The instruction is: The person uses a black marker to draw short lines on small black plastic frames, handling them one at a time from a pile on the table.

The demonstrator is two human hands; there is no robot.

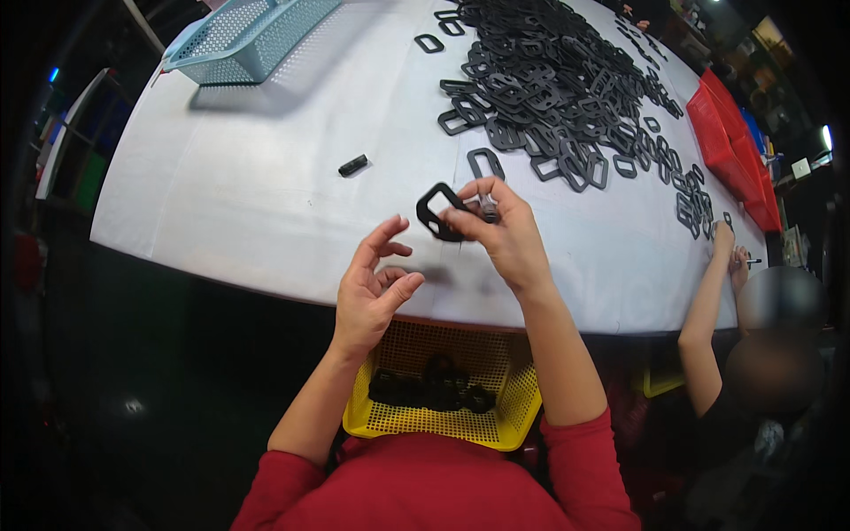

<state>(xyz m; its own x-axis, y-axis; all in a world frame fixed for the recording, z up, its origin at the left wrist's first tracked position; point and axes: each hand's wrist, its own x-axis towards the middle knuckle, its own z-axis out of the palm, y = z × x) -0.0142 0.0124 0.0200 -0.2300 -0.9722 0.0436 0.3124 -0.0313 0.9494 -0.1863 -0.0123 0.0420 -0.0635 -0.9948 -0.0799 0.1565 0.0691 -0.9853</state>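
Observation:
My right hand (pixel 509 226) pinches a black frame-shaped piece (pixel 426 212) with a large opening and rounded corners, tilted above the white table. Something small and clear or metallic (pixel 488 207) also shows between its fingers, too small to name. To the left, my left hand (pixel 374 288) holds nothing, its fingers apart and curved toward the piece. Another black frame-shaped piece (pixel 485 165) lies flat just beyond my right hand. A short black cylinder (pixel 352 165) rests alone on the tabletop, beyond my left hand.
A big heap of similar black pieces (pixel 549 80) covers the far right of the white table (pixel 221 186). A light blue perforated basket (pixel 257 53) stands far left, a red tray (pixel 730 146) at right. Below the near edge, a yellow basket (pixel 522 416) holds black pieces. A co-worker's hands (pixel 724 237) work at right.

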